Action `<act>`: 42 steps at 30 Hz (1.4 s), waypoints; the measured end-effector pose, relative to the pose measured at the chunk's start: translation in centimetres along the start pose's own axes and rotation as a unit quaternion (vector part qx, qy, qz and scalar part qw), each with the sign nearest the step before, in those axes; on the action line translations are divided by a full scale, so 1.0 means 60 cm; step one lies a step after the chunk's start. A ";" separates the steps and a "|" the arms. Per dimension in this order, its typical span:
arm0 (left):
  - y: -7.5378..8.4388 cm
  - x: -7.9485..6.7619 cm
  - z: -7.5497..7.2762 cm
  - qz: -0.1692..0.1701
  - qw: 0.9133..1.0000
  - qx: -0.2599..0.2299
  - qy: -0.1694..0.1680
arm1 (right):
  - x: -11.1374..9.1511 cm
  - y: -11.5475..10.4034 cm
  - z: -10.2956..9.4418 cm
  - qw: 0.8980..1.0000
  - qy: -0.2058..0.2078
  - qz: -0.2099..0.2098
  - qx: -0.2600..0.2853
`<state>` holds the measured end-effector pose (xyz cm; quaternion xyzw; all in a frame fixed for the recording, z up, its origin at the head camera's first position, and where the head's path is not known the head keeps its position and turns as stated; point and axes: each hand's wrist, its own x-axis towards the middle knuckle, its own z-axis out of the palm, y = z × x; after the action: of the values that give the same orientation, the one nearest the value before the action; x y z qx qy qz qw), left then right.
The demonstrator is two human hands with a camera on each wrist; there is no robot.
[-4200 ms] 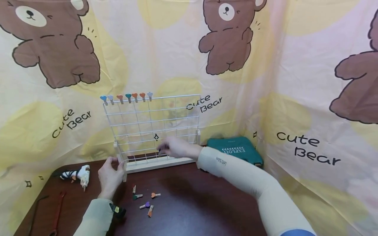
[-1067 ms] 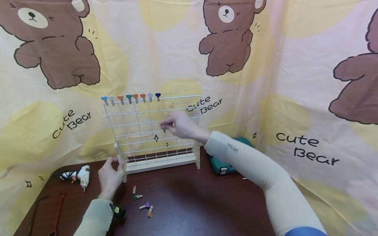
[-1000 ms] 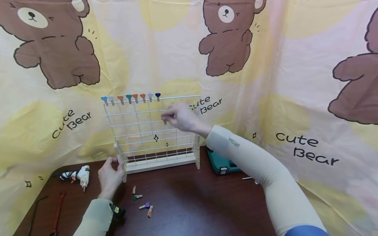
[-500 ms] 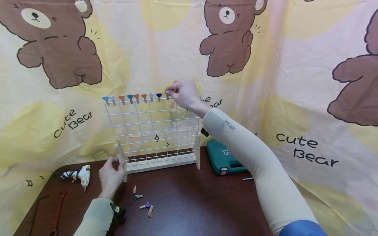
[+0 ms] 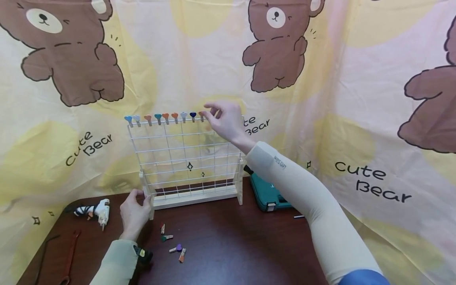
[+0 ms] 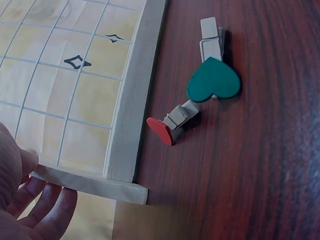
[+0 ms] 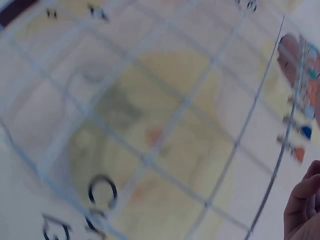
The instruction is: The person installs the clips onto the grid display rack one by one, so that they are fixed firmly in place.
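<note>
Working over a dark worktop, before an upright wire-grid rack. Gripping its left wooden end with the left hand. Holding the right hand empty, thumb and forefinger parted, just beside the rightmost clip, fastened on the top wire. Seemingly at the release step of clipping. Probably calling next for a reach down to pinch the purple clip, orange clip, green clip or red clip.

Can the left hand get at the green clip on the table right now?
Probably yes, after letting go: the left hand grips the stand, but the green clip lies nearby, uncovered.
</note>
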<state>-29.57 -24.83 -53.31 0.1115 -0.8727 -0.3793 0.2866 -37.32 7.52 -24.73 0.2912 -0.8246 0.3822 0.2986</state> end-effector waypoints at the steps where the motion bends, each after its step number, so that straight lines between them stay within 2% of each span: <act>1: 0.000 0.000 0.000 0.001 1.000 0.000 -0.001 | -0.013 0.000 0.004 1.000 0.005 -0.007 0.015; 3: 0.001 -0.001 -0.001 0.000 1.000 -0.001 -0.002 | -0.042 0.001 0.019 0.999 0.001 -0.018 0.044; 6: 0.003 -0.002 -0.003 0.001 1.000 -0.002 -0.001 | -0.096 0.002 0.050 0.995 -0.048 -0.007 0.090; 10: 0.002 0.000 -0.002 -0.003 1.000 0.002 -0.003 | -0.178 0.007 0.105 0.982 -0.155 -0.008 0.105; 12: 0.001 0.000 -0.001 -0.003 1.000 0.004 -0.006 | -0.220 0.011 0.134 0.971 -0.219 -0.030 0.086; 13: 0.001 0.000 -0.001 -0.005 1.000 0.005 -0.008 | -0.242 0.014 0.149 0.963 -0.254 -0.047 0.075; 15: 0.001 -0.001 -0.001 -0.005 1.000 0.004 -0.009 | -0.283 0.016 0.176 0.940 -0.328 -0.086 0.051; 19: 0.003 -0.002 -0.001 -0.005 1.000 0.003 -0.004 | -0.351 0.015 0.225 0.873 -0.445 -0.198 -0.004; 21: 0.004 -0.001 -0.002 -0.004 1.000 0.005 -0.002 | -0.375 0.009 0.243 0.842 -0.479 -0.245 -0.037; 22: 0.004 0.000 -0.002 -0.003 1.000 0.005 -0.001 | -0.385 0.006 0.251 0.830 -0.489 -0.263 -0.055; 24: 0.005 0.001 -0.002 -0.001 1.000 0.005 0.000 | -0.401 0.000 0.263 0.811 -0.504 -0.285 -0.088; 27: 0.004 0.000 -0.002 -0.001 1.000 0.004 0.000 | -0.419 -0.009 0.275 0.794 -0.515 -0.298 -0.125; 31: 0.003 -0.001 -0.001 0.000 1.000 0.000 0.001 | -0.431 -0.018 0.282 0.783 -0.522 -0.306 -0.145; 34: 0.002 0.000 0.000 0.002 1.000 -0.002 0.003 | -0.434 -0.021 0.284 0.783 -0.522 -0.303 -0.150; 38: 0.002 0.000 -0.001 0.000 1.000 -0.001 0.001 | -0.428 -0.014 0.278 0.801 -0.509 -0.284 -0.137; 42: 0.004 0.000 -0.002 -0.004 1.000 -0.001 -0.004 | -0.388 -0.003 0.249 0.836 -0.474 -0.264 -0.080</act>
<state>-29.51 -24.76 -53.08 0.1129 -0.8729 -0.3821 0.2816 -26.06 1.26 -49.21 0.6187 -0.7846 0.0366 -0.0166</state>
